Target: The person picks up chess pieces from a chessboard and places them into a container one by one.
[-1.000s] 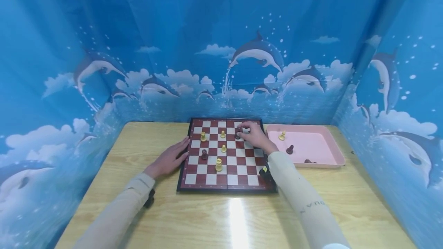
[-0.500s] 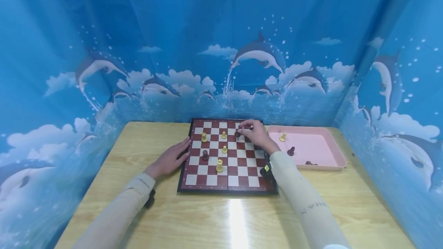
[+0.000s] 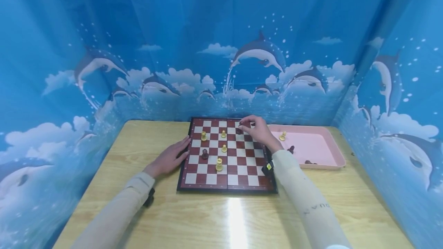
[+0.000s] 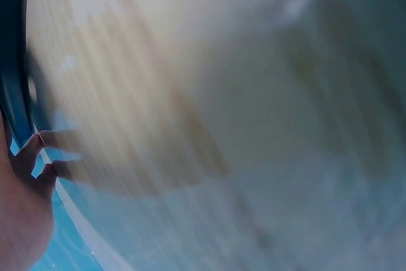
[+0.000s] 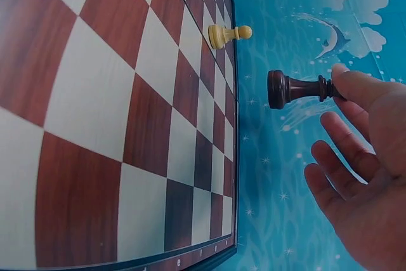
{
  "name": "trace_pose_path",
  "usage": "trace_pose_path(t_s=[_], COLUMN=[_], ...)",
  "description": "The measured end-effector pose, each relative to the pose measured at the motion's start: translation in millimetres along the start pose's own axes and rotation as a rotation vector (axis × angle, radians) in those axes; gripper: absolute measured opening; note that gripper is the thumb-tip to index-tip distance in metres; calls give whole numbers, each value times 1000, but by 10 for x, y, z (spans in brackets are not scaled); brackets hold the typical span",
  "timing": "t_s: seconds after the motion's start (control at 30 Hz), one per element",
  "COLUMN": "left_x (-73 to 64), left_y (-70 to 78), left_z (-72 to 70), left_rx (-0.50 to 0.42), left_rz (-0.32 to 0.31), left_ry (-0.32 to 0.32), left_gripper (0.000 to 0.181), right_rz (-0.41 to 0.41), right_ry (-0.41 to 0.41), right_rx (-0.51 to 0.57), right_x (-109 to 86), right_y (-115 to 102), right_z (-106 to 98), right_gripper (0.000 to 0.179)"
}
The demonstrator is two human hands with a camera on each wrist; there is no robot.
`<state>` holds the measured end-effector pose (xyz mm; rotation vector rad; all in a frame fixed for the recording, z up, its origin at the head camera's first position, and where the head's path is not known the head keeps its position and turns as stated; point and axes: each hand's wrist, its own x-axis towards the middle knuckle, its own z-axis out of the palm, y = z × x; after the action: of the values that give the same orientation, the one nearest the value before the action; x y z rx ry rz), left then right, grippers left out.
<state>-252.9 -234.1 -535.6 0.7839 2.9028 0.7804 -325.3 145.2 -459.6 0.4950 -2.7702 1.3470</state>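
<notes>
Left hand (image 3: 168, 159) lay flat on the counter (image 3: 221, 218), fingers straight against the board's (image 3: 226, 183) left edge; its wrist view was too blurred to confirm more. Right hand (image 3: 257, 131) pinched the dark pawn (image 5: 298, 89) by its head only, just clear of the board near the far edge, other fingers spread loose. Risk: the thin tip grip could have let the pawn swing or drop. A fall there could have knocked the cream pawns (image 3: 223, 134) nearby. Pink tray (image 3: 337, 153) sat just right of the board.
</notes>
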Motion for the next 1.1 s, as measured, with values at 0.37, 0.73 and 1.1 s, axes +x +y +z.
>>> trace_pose_path(t_s=[0.37, 0.73, 1.1], left_x=[12, 9, 14], left_y=[37, 28, 13], left_z=[-5, -2, 22], left_rx=[1, 2, 7], left_rz=[-13, -19, -32], left_ry=[-11, -5, -9], left_gripper=[61, 61, 61], right_rz=[13, -17, -22], right_ry=[19, 52, 147], right_rx=[40, 74, 125], right_x=[-54, -167, -326], right_y=[21, 107, 164], right_z=[-26, -64, -156], right_gripper=[22, 29, 27])
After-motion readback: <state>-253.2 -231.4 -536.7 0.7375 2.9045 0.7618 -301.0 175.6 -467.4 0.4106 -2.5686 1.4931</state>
